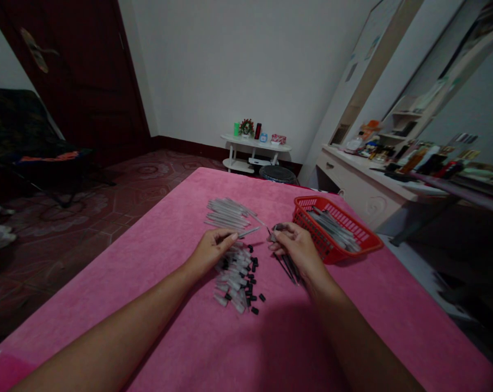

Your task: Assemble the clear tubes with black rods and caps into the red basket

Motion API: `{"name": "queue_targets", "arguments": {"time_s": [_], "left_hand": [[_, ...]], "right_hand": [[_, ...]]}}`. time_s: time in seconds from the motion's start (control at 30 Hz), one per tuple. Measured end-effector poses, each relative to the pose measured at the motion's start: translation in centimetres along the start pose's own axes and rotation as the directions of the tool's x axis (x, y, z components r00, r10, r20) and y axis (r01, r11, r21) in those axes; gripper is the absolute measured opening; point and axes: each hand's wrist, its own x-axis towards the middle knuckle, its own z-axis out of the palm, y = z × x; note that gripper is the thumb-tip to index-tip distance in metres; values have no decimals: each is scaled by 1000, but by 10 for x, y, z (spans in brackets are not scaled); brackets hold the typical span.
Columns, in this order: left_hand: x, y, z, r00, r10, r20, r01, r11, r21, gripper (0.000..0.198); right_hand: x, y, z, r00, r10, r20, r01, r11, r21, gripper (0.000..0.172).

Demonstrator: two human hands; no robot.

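My left hand (215,248) is closed, pinching a thin translucent pen barrel (250,232) that points to the right. Just beyond it lies a bundle of similar clear barrels (226,213). Below the left hand spread many pale translucent caps (235,279), mixed with small black plugs (255,311) along their right side. My right hand (296,245) is closed too, its fingertips around a small dark item that I cannot make out. Several thin black rods (286,268), like pen refills, lie partly hidden beneath that hand.
A red plastic basket (334,255) holding grey barrels (336,230) stands right of my right hand. Everything rests on a pink cloth-covered table (168,321). Beyond are a white shelf (252,142) and a round black stool (278,173). A dresser (366,188) stands right, a dark chair (29,130) left.
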Motion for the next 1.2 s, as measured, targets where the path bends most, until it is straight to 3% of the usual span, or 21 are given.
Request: {"name": "queue_targets", "arguments": {"time_s": [0.13, 0.37, 0.7, 0.9, 1.2], "left_hand": [[-1, 0, 1, 1000, -7, 6, 7, 1000, -14, 31], [-4, 3, 1, 996, -22, 81, 18, 999, 51, 31], [-5, 9, 3, 995, 37, 90, -48, 992, 119, 29], [-5, 5, 1, 992, -25, 126, 9, 992, 130, 36], [-12, 8, 3, 987, 108, 119, -148, 899, 412, 34]], "right_hand": [[2, 7, -2, 965, -249, 88, 264, 911, -317, 20], [-2, -2, -2, 934, -346, 90, 339, 777, -531, 16], [-8, -12, 1, 862, -464, 206, 493, 666, -560, 14], [-12, -14, 6, 839, -463, 285, 536, 616, -577, 15], [-19, -15, 11, 850, -440, 288, 515, 584, -627, 15]]}}
